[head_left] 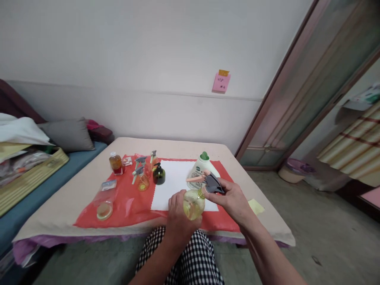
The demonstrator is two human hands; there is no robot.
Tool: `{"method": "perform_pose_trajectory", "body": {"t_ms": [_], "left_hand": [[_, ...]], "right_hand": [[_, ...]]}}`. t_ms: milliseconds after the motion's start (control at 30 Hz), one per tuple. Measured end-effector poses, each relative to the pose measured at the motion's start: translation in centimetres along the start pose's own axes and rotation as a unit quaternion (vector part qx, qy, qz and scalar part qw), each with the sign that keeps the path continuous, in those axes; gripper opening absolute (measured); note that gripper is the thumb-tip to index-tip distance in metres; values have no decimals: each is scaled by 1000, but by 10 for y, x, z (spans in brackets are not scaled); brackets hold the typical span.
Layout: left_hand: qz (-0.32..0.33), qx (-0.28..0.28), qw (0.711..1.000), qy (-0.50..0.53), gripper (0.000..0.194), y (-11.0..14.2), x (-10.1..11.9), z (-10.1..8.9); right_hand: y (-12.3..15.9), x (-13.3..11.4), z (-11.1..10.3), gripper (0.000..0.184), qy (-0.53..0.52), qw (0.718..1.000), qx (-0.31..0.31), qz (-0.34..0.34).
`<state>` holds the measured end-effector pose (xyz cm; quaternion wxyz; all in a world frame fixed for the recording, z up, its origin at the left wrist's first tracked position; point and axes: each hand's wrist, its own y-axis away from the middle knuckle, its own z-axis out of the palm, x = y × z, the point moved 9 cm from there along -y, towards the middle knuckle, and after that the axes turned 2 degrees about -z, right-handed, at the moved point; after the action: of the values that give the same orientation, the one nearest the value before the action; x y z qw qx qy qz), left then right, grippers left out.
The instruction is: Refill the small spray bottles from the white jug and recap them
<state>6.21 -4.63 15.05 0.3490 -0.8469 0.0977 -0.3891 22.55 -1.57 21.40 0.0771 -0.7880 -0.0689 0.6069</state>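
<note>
My left hand (pixel 179 216) is wrapped round the round yellow body of a small spray bottle (pixel 193 203), held above the table's near edge. My right hand (pixel 232 198) grips the bottle's grey spray head (pixel 212 183), which has a pink trigger. Just behind stands a white bottle with a green cap (pixel 202 167). On the red cloth (pixel 127 206) to the left stand two more small spray bottles (pixel 141 178), a dark green pump bottle (pixel 158 174) and an amber bottle (pixel 115 163). A white sheet (pixel 173 180) lies in the middle of the cloth.
A clear jar (pixel 103 202) lies on its side at the cloth's left. A yellow sticky note (pixel 255 206) sits on the low table (pixel 74 190) at the right. A blue mattress with cushions and a basket (pixel 32 174) lies left. A glass door (pixel 311 83) stands right.
</note>
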Motion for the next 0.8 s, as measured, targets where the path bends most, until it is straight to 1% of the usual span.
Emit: {"method": "perform_pose_trajectory", "body": {"t_ms": [133, 267, 367, 500, 600, 800], "left_hand": [[9, -7, 1000, -19, 64, 2, 3, 1], [1, -22, 1000, -13, 67, 4, 2, 3], [-4, -29, 1000, -6, 69, 2, 3, 4], [9, -25, 1000, -3, 75, -3, 7, 4], [3, -39, 999, 10, 76, -7, 5, 7], [-15, -67, 997, 18, 79, -11, -2, 8]], "right_hand": [[2, 9, -2, 32, -7, 1000, 22, 16], [2, 15, -2, 32, -1, 999, 24, 28], [0, 14, -1, 33, -10, 999, 14, 28], [-2, 11, -3, 35, -19, 1000, 7, 17], [-5, 10, -3, 36, -12, 1000, 8, 2], [-11, 7, 6, 41, -12, 1000, -15, -7]]}}
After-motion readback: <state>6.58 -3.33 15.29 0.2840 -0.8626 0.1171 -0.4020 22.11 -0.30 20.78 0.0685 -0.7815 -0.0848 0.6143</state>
